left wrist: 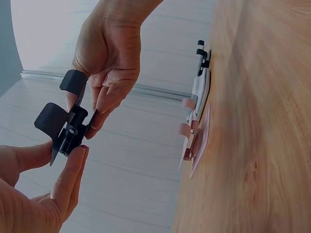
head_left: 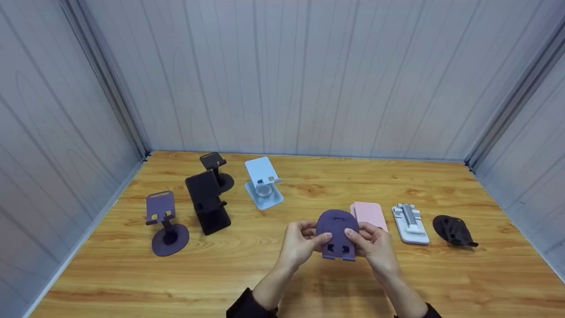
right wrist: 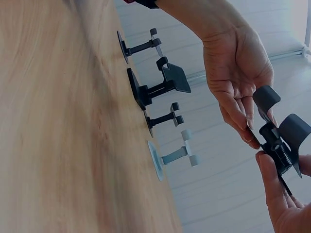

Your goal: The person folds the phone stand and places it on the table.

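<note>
Both hands hold a purple folded phone stand (head_left: 337, 233) above the table's front middle. My left hand (head_left: 318, 238) pinches its left edge, thumb on the front face. My right hand (head_left: 356, 235) pinches the right edge the same way. In the left wrist view the stand (left wrist: 65, 121) looks dark, with its plates partly spread; the left hand's fingers (left wrist: 73, 170) hold it from below and the right hand (left wrist: 109, 58) from above. In the right wrist view the stand (right wrist: 279, 133) sits between the right hand's thumb (right wrist: 269, 179) and the left hand (right wrist: 238, 73).
On the wooden table (head_left: 282, 274) stand a purple stand (head_left: 164, 223), a large black stand (head_left: 207, 203), a small black stand (head_left: 215, 170) and a light blue stand (head_left: 264, 183). Lying folded at the right are a pink stand (head_left: 370, 215), a white stand (head_left: 410, 223) and a black stand (head_left: 454, 229). Grey walls enclose three sides.
</note>
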A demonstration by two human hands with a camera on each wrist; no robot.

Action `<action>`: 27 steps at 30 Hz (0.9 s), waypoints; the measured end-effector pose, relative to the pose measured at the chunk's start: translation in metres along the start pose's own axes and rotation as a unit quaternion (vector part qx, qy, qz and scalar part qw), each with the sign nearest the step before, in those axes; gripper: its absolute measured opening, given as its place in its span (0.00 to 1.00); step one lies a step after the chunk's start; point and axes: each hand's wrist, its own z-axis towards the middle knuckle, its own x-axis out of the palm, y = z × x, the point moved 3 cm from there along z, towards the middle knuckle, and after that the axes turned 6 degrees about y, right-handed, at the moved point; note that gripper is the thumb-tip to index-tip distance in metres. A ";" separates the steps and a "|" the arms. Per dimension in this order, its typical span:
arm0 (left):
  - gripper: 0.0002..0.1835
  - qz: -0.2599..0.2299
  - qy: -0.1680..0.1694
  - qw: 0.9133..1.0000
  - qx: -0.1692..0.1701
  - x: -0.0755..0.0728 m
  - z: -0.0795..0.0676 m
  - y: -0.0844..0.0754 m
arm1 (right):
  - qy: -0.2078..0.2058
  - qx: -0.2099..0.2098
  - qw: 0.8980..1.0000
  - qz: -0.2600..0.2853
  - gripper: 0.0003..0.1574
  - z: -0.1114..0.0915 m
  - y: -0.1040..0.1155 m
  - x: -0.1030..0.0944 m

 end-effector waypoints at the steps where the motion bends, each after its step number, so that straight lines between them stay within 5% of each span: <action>1: 0.15 0.004 -0.004 1.000 -0.001 0.000 0.000 0.001 | -0.001 0.001 1.000 -0.002 0.12 0.000 -0.001 0.000; 10: 0.16 -0.001 -0.020 1.000 -0.005 0.001 0.002 0.008 | -0.001 0.030 1.000 -0.009 0.19 0.004 -0.008 -0.003; 15: 0.18 0.000 0.000 1.000 -0.003 0.003 0.001 0.008 | -0.010 0.034 0.999 -0.013 0.22 0.003 -0.007 -0.002; 20: 0.22 0.098 0.006 0.995 0.016 0.000 0.001 0.007 | -0.009 0.012 1.000 -0.015 0.20 0.004 -0.009 -0.003; 27: 0.17 0.242 -0.051 0.968 0.035 -0.006 -0.003 0.002 | 0.044 -0.058 0.997 0.007 0.20 0.026 -0.051 -0.021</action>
